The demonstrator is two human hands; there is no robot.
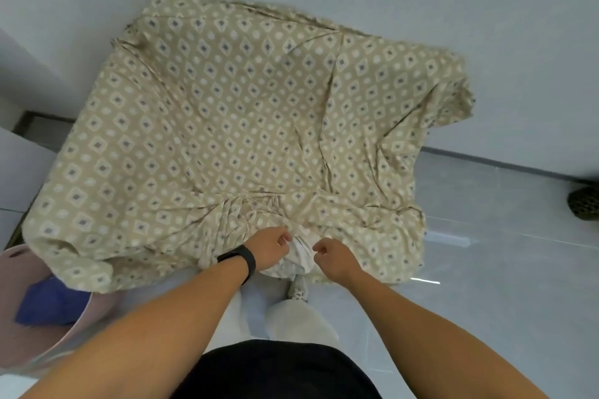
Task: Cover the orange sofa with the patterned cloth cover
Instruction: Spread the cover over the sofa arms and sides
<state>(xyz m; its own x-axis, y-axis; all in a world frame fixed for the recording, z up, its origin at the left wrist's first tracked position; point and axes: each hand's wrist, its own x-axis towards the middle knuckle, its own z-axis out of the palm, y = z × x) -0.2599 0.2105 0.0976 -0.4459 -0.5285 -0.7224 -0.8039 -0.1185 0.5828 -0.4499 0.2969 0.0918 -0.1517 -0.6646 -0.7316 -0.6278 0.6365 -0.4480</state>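
The beige patterned cloth cover (pixel 227 126), printed with diamonds and dots, lies draped over the whole sofa, whose orange surface is hidden beneath it. At the front edge the cloth is gathered into a bunch showing its pale underside (pixel 299 253). My left hand (pixel 269 251), with a black band on its wrist, grips this bunch from the left. My right hand (pixel 334 257) pinches the same bunch from the right. Folds radiate from the bunch across the seat. The cover's right corner (pixel 453 87) hangs loose over the sofa's side.
A pink basket (pixel 48 327) with a blue item inside stands at the lower left, partly under the cloth's edge. A pale wall runs behind the sofa. Glossy grey floor tiles (pixel 502 236) spread to the right, with a dark patterned object (pixel 583 204) at the right edge. My shoe (pixel 298 288) is under the bunch.
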